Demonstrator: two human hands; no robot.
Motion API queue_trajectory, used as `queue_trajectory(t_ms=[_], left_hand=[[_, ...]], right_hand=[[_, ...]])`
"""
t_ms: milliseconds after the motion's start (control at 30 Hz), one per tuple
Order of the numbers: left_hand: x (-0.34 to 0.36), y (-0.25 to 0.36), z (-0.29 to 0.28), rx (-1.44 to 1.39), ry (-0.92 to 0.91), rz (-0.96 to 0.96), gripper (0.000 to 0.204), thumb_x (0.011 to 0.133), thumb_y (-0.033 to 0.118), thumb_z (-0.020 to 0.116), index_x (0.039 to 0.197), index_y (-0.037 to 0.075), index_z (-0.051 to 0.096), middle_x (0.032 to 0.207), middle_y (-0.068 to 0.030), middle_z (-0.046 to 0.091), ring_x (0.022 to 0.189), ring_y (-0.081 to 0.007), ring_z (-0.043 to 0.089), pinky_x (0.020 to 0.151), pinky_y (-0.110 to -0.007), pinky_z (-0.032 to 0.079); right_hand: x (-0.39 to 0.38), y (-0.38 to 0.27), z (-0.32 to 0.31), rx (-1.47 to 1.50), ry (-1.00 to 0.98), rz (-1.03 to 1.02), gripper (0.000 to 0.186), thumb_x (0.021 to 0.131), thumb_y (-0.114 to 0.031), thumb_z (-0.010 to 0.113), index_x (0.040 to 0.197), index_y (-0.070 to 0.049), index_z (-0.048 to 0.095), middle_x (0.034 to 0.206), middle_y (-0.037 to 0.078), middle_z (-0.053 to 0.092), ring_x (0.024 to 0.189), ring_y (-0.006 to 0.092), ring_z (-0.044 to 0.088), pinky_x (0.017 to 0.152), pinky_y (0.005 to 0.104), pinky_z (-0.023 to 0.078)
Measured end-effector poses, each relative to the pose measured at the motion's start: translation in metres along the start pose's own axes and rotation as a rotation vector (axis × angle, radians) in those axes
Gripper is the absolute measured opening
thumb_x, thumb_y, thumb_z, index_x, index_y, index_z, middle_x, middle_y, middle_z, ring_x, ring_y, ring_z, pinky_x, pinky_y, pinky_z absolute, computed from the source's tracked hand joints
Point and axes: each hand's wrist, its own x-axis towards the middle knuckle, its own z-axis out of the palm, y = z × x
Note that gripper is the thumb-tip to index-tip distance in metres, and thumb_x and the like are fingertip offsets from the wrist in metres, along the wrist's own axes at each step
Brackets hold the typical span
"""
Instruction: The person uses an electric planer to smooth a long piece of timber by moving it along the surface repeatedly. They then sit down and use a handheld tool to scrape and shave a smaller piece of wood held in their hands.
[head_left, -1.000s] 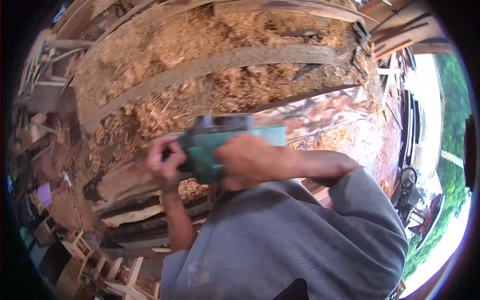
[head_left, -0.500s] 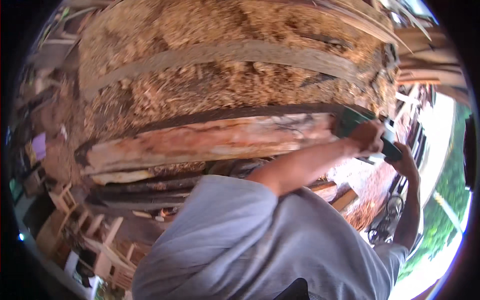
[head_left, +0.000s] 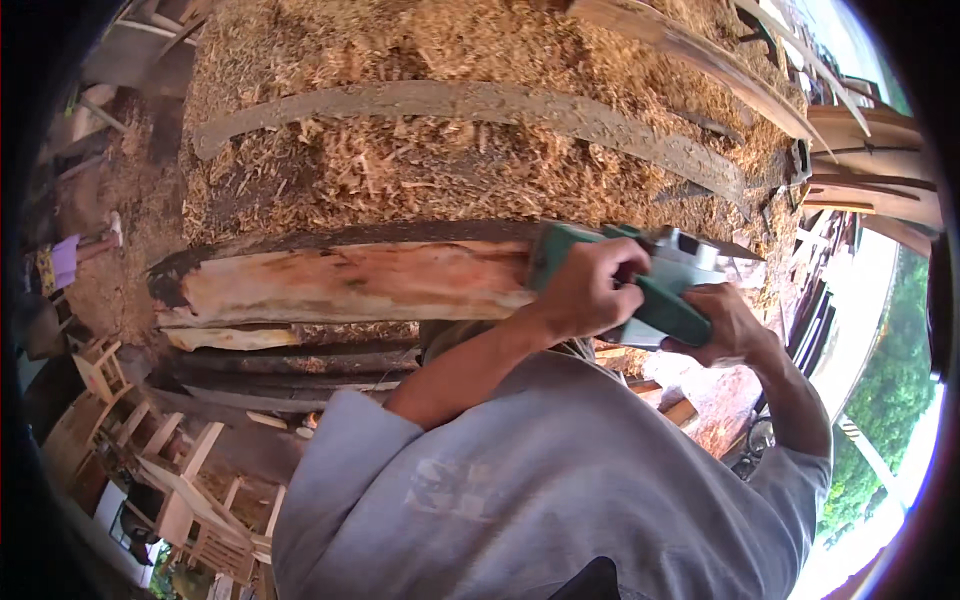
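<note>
A long plank (head_left: 370, 282) with a reddish, pale-streaked face and dark rough edges lies across in front of my body. On its right part rests a green and grey electric planer (head_left: 560, 248). My left hand (head_left: 590, 288) is closed on the planer's front part, its fingers curled. Farther right, my right hand (head_left: 730, 325) wraps around the rear of the green handle (head_left: 675, 310). The planer's underside, against the wood, is hidden.
Wood shavings (head_left: 400, 170) cover the surface beyond the plank, with a narrow curved-looking board (head_left: 450, 98) on them. Another board (head_left: 700, 65) lies at the far right. Wooden chair frames (head_left: 200, 500) stand at lower left. Stacked boards (head_left: 870, 180) sit at the right.
Both hands and the planer have moved left along the plank, closer to my body's middle. The grip on the planer stays the same.
</note>
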Motion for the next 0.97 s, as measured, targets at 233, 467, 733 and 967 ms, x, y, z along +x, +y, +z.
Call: queue_trajectory(t_ms=[233,467,733,967], left_hand=[[-0.085,0.021,-0.168,-0.054,0.196,-0.008,0.023,0.076,-0.002,0.065,0.098,-0.001,0.067,0.077,0.0004,0.062,0.071,-0.0056,0.058,0.066,-0.024,0.049],[-0.172,0.029,-0.326,-0.188,0.492,0.081,0.025,0.075,-0.002,0.065,0.1,0.001,0.066,0.077,0.0019,0.06,0.068,-0.0041,0.056,0.061,-0.022,0.046],[-0.256,0.041,-0.469,0.099,0.948,0.232,0.027,0.074,-0.006,0.063,0.1,0.001,0.069,0.082,-0.0001,0.063,0.072,-0.0069,0.058,0.068,-0.022,0.048],[-0.262,0.049,-0.564,0.478,1.1,0.226,0.011,0.077,0.0,0.064,0.084,0.002,0.073,0.086,-0.0036,0.07,0.08,-0.0144,0.066,0.072,-0.028,0.053]], right_hand=[[0.125,-0.156,0.032,0.03,-0.084,-0.112,0.036,0.072,-0.027,0.088,0.073,-0.003,0.062,0.062,0.014,0.06,0.055,0.031,0.06,0.054,0.0416,0.045],[0.236,-0.31,0.076,-0.011,-0.188,-0.18,0.033,0.076,-0.027,0.085,0.082,-0.001,0.067,0.065,0.016,0.065,0.058,0.0295,0.065,0.056,0.0418,0.049],[0.344,-0.456,0.136,0.028,-0.256,-0.159,0.039,0.082,-0.03,0.08,0.101,0.003,0.071,0.074,0.014,0.073,0.06,0.0204,0.068,0.058,0.0381,0.055],[0.425,-0.526,0.171,-0.044,-0.02,-0.549,0.044,0.076,-0.042,0.068,0.081,0.002,0.073,0.083,0.022,0.072,0.08,0.0335,0.073,0.074,0.0437,0.059]])
